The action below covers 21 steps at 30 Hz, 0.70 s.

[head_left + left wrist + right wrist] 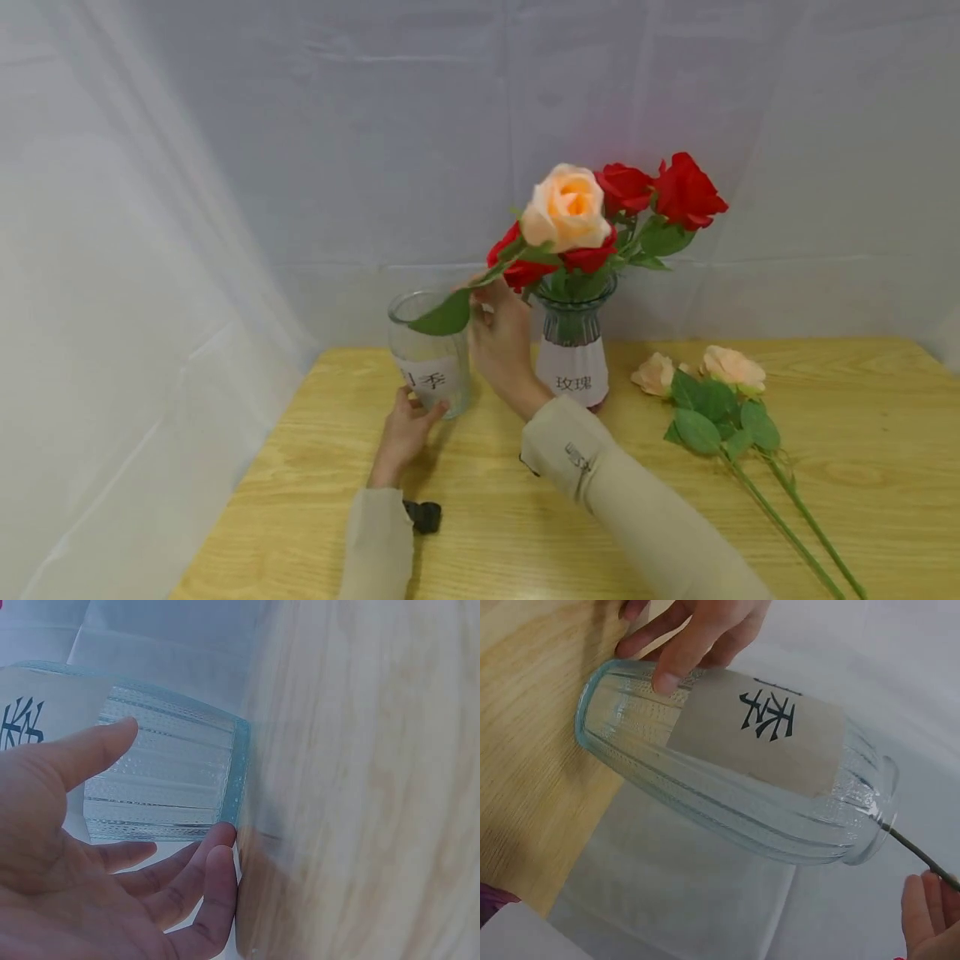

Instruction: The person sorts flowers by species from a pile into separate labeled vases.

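Where the clear glass vase (pixel 429 352) stands upright near the back left of the wooden table (pixel 487 525), its paper label (pixel 431 379) shows 季 plainly, with only part of the character before it in sight. On the second vase (pixel 572 323), just to the right, the white label (pixel 573 371) reads 玫瑰. Dark lettering (pixel 579 457) on the right sleeve (pixel 645 508) is too small to make out.

The left hand (pixel 405 429) grips the clear vase low down, thumb across the front and fingers around the side near the base. The right hand (pixel 506 342) has fingertips together on the stem (pixel 916 849) of 1 peach rose (pixel 567 208); the stem's lower end passes inside the clear vase's mouth, while the bloom leans right, in front of the red roses (pixel 688 192). 4 red blooms show in the second vase. A green leaf (pixel 442 313) overlaps the clear vase's rim.

Both vases stand close to the table's back edge, against the pale sheet (pixel 375 167) behind. The right hand and wrist fill much of the gap between the 2 vases. Farther right, 2 loose peach roses (pixel 733 368) lie with stems pointing towards the near side; wood surface extends between them and the right sleeve.
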Available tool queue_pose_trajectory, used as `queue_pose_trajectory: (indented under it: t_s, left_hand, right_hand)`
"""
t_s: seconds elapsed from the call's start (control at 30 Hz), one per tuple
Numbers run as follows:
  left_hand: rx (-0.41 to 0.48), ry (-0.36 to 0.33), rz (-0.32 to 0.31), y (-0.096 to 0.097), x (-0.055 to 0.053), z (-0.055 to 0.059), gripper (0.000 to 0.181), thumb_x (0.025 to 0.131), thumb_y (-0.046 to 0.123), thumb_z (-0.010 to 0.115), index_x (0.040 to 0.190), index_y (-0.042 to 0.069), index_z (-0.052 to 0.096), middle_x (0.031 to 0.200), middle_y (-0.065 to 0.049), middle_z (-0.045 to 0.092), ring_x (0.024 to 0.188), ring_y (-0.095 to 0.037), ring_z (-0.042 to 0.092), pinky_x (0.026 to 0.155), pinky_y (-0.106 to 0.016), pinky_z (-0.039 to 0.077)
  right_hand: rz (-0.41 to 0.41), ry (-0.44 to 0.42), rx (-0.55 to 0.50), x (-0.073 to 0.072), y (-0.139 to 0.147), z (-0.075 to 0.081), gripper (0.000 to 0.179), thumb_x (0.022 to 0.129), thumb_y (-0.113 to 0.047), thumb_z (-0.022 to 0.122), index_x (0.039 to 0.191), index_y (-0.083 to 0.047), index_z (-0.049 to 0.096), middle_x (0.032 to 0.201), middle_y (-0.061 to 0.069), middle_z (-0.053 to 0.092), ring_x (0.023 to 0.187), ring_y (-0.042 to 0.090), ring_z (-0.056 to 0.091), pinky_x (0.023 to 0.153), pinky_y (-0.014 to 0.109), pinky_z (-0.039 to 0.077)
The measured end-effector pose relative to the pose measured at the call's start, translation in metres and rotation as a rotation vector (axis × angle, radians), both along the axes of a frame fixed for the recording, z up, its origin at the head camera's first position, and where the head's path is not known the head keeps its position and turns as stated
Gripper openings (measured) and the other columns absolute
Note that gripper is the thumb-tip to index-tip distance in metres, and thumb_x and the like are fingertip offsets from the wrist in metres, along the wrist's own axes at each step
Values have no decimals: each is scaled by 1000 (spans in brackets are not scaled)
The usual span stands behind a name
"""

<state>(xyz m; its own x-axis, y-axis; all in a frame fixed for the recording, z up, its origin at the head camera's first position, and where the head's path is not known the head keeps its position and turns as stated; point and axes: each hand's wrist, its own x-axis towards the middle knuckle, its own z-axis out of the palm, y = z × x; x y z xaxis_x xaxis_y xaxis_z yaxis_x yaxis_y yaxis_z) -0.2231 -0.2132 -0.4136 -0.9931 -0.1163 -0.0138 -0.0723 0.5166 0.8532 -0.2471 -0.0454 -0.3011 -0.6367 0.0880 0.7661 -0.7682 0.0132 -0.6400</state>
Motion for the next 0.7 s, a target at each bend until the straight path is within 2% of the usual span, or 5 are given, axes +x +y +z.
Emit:
queue_pose_trajectory:
  t_s: [0.07,0.23,0.47,0.57,0.7]
  left_hand:
    - [16,-4,4,0,0,0,68,101,21,62,148,-11,26,135,-39,50,122,-50,54,97,-58,45]
    - [41,-20,9,1,1,1,70,101,23,62,150,-10,25,137,-38,49,124,-50,52,98,-59,44]
    - [35,-39,12,1,1,2,72,101,23,62,151,-10,22,140,-39,46,126,-50,51,99,-59,43]
    - [34,-43,9,1,1,3,73,102,23,62,152,-10,21,141,-39,45,128,-50,50,100,-60,43]
    - [38,-38,10,1,0,2,73,101,22,62,152,-10,21,140,-40,45,127,-50,50,99,-60,44]
  right_hand:
    - [-16,-42,76,-4,-2,2,12,97,11,54,102,6,63,97,21,68,88,32,66,69,30,57]
    - [13,-122,196,-14,-7,4,11,103,-1,53,106,5,62,99,19,69,94,31,67,81,40,55]
    - [-20,-311,406,-26,-11,14,13,103,-7,55,102,3,62,95,15,65,85,29,60,77,39,48]
    - [13,-390,496,-32,-10,19,16,104,-10,55,99,3,64,96,15,66,88,29,61,79,40,49]
    - [48,-502,566,-37,-4,21,21,105,-16,54,106,1,66,104,15,67,97,31,62,84,42,50]
